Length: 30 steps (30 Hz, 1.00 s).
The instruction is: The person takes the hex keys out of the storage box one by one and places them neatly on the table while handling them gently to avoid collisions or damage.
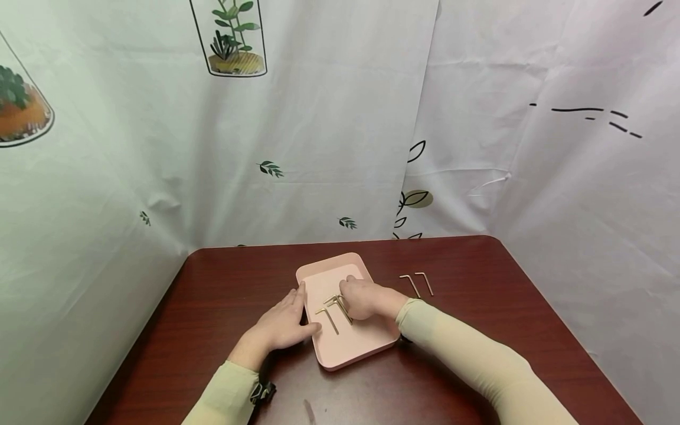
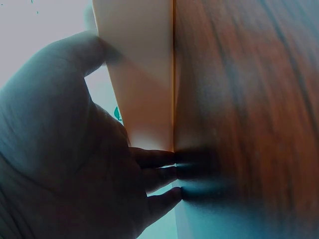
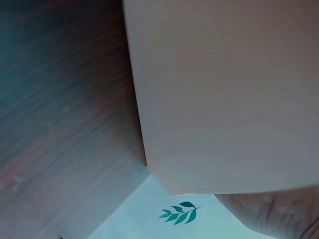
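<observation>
A shallow pink tray (image 1: pixel 340 355) lies slightly turned on the table, with several brass-coloured hex keys (image 1: pixel 330 321) on its floor. At the tray's left side is my left hand (image 1: pixel 284 321), its thumb over the rim and its fingers along the outside of the wall. The left wrist view shows those fingertips (image 2: pixel 167 198) low by the tabletop. My right hand (image 1: pixel 363 298) reaches over the right wall into the tray, close beside the bunched keys. Its fingertips are mostly hidden, so I cannot tell whether they hold a key. The tray's outer wall (image 3: pixel 224 99) fills much of the right wrist view.
Two more hex keys, a left one (image 1: pixel 411 284) and a right one (image 1: pixel 426 282), lie on the dark red-brown table (image 1: pixel 228 295) right of the tray. A white printed curtain (image 1: pixel 319 118) hangs behind and along both sides of the table.
</observation>
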### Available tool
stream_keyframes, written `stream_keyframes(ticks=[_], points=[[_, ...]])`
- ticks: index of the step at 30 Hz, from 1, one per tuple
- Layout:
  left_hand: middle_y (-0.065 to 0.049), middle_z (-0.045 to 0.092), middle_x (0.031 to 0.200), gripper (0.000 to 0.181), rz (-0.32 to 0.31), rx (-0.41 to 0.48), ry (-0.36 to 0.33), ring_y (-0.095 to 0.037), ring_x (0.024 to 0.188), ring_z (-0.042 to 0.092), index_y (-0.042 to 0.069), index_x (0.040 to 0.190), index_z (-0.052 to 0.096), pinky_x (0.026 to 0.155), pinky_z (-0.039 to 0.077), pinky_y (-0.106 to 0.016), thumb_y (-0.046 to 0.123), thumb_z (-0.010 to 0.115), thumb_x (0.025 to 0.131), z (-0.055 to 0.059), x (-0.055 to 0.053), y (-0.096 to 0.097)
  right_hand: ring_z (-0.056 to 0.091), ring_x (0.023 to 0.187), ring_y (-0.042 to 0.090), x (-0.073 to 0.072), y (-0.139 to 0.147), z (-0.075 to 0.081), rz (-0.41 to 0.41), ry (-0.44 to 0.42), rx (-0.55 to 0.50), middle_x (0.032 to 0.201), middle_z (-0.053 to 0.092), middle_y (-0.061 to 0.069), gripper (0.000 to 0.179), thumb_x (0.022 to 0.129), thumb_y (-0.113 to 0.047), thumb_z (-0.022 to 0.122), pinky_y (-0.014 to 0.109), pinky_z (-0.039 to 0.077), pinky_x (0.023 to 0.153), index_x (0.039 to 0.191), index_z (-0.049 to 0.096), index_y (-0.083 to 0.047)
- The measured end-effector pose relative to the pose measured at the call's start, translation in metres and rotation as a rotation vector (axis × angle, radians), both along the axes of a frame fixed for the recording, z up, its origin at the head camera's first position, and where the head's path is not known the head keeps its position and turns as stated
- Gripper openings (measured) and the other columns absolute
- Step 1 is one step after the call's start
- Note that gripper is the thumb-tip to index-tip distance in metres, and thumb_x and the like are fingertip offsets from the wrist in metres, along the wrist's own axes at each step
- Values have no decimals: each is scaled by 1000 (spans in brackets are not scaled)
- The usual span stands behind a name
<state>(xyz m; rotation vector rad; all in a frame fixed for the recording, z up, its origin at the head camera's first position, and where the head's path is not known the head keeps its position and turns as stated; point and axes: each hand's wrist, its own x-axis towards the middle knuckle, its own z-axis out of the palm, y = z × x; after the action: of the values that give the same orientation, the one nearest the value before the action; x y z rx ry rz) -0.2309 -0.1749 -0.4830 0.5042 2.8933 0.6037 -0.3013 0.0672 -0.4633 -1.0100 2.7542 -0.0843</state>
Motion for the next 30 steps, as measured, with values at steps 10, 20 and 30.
stream_keyframes(ticks=[10,20,30], points=[[-36,31,174,115,1,1,1,-49,163,31,-13,172,14,130,35,-58,54,72,99,1,0,0,53,77,15,1,-1,-1,3,21,0,95,56,6,20,100,-15,75,31,53,72,114,65,-4],[-36,31,174,114,8,-3,-3,-49,164,31,-13,172,14,130,35,-58,54,72,100,0,-1,0,55,79,15,2,-2,-1,11,44,-1,96,59,7,15,106,-17,70,33,56,75,114,64,-5],[-36,32,173,115,4,1,2,-49,164,31,-13,172,15,130,35,-58,54,73,99,0,-1,0,56,78,16,1,-2,-3,12,39,-26,92,62,8,12,107,-15,69,34,56,74,109,62,-6]])
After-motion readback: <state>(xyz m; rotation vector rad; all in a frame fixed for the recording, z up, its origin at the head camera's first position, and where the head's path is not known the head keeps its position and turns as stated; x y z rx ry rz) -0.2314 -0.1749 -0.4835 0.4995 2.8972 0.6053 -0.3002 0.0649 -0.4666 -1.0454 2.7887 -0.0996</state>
